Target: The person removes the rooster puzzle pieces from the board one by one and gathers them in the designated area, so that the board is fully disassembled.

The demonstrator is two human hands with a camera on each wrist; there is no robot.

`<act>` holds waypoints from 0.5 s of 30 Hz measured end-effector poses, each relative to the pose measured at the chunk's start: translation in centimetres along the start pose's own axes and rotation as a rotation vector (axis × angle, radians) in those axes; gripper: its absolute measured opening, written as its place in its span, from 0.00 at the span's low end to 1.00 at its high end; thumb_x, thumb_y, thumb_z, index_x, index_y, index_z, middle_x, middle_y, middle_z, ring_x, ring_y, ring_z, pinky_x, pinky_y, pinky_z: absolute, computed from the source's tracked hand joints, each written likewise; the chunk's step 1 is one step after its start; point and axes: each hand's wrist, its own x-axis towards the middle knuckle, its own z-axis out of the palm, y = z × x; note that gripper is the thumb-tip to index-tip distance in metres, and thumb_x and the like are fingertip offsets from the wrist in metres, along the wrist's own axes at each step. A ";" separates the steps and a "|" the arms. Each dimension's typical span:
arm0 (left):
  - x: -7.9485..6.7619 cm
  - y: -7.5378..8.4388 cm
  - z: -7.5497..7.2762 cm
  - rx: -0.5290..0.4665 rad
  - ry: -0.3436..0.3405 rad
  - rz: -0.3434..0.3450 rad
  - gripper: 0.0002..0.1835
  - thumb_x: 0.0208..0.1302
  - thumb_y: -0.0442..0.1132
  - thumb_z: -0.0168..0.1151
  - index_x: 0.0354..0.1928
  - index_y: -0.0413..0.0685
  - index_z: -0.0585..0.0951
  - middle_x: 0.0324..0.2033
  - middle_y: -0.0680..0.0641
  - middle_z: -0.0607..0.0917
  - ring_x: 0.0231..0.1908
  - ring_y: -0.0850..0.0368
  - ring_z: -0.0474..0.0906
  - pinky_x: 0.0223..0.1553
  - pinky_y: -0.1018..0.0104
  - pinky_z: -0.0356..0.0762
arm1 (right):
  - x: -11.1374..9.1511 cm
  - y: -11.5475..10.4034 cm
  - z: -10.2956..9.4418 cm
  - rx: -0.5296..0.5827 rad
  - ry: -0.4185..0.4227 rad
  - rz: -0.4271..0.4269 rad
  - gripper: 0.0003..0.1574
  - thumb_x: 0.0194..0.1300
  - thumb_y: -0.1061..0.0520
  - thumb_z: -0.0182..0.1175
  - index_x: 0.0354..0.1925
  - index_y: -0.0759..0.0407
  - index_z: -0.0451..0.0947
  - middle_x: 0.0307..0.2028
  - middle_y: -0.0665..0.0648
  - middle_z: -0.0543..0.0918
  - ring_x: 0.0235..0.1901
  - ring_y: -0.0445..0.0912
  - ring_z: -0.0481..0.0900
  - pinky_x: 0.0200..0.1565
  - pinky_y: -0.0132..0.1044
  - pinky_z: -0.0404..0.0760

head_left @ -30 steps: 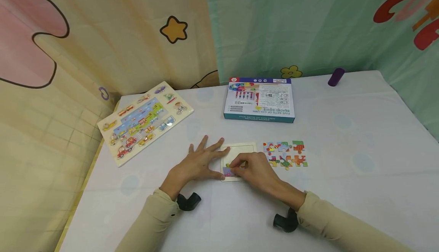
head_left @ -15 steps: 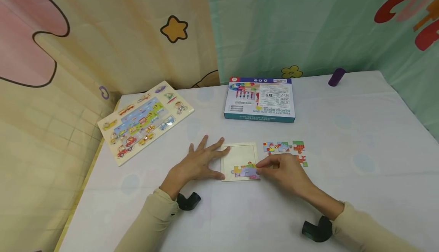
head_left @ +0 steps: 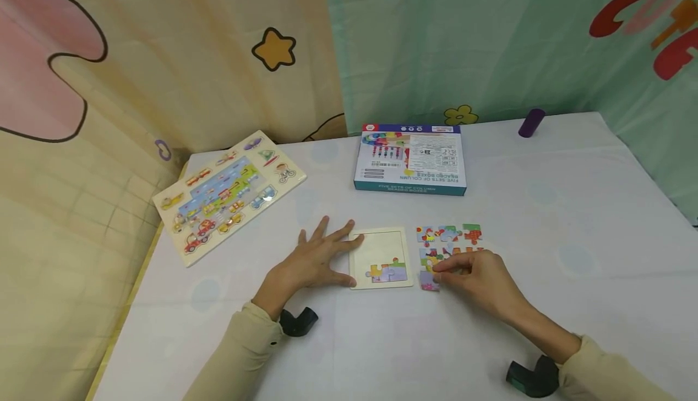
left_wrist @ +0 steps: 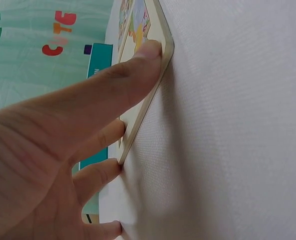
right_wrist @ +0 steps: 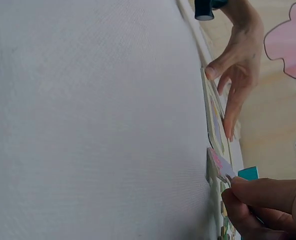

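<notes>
My left hand [head_left: 316, 260] rests with spread fingers on the left edge of a small wooden puzzle tray [head_left: 378, 245]; in the left wrist view its thumb [left_wrist: 148, 55] presses on the tray's corner. Several joined jigsaw pieces [head_left: 389, 272] lie at the tray's lower right. Right of the tray, my right hand [head_left: 485, 281] pinches a purple jigsaw piece with pink marks [head_left: 428, 280] between thumb and fingers. That piece is tilted up from the table in the right wrist view. Loose jigsaw pieces [head_left: 448, 234] lie in rows just beyond, some hidden behind the right hand.
A beaded-boxes carton [head_left: 410, 162] lies at the back of the white-covered table. To its left is a wooden vehicle puzzle board [head_left: 229, 198]. A purple cylinder [head_left: 531, 123] stands near the back right edge. Printed curtains hang behind.
My right hand has moved right from the tray, carrying the purple jigsaw piece off it to beside the loose pieces. The joined pieces have shifted to the tray's right side. My left hand stays put.
</notes>
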 end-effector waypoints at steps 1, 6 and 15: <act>0.0 0.0 0.0 0.001 0.000 0.000 0.47 0.49 0.56 0.76 0.72 0.64 0.66 0.76 0.55 0.52 0.75 0.39 0.30 0.65 0.26 0.32 | 0.0 0.0 0.0 -0.007 0.002 -0.005 0.06 0.54 0.57 0.73 0.33 0.48 0.89 0.40 0.52 0.87 0.31 0.42 0.74 0.27 0.31 0.70; 0.0 -0.1 0.1 0.004 0.002 0.009 0.47 0.49 0.56 0.76 0.72 0.64 0.67 0.76 0.55 0.52 0.75 0.38 0.31 0.65 0.26 0.32 | -0.1 0.1 0.1 -0.084 0.025 -0.047 0.06 0.54 0.58 0.73 0.34 0.50 0.90 0.27 0.45 0.85 0.23 0.41 0.68 0.24 0.32 0.66; 0.0 -0.1 0.1 0.006 0.003 0.001 0.47 0.49 0.56 0.76 0.72 0.64 0.67 0.76 0.55 0.52 0.75 0.39 0.31 0.65 0.27 0.32 | -0.1 0.3 0.6 -0.144 0.079 -0.140 0.07 0.53 0.62 0.73 0.33 0.54 0.90 0.36 0.54 0.86 0.26 0.42 0.68 0.26 0.31 0.66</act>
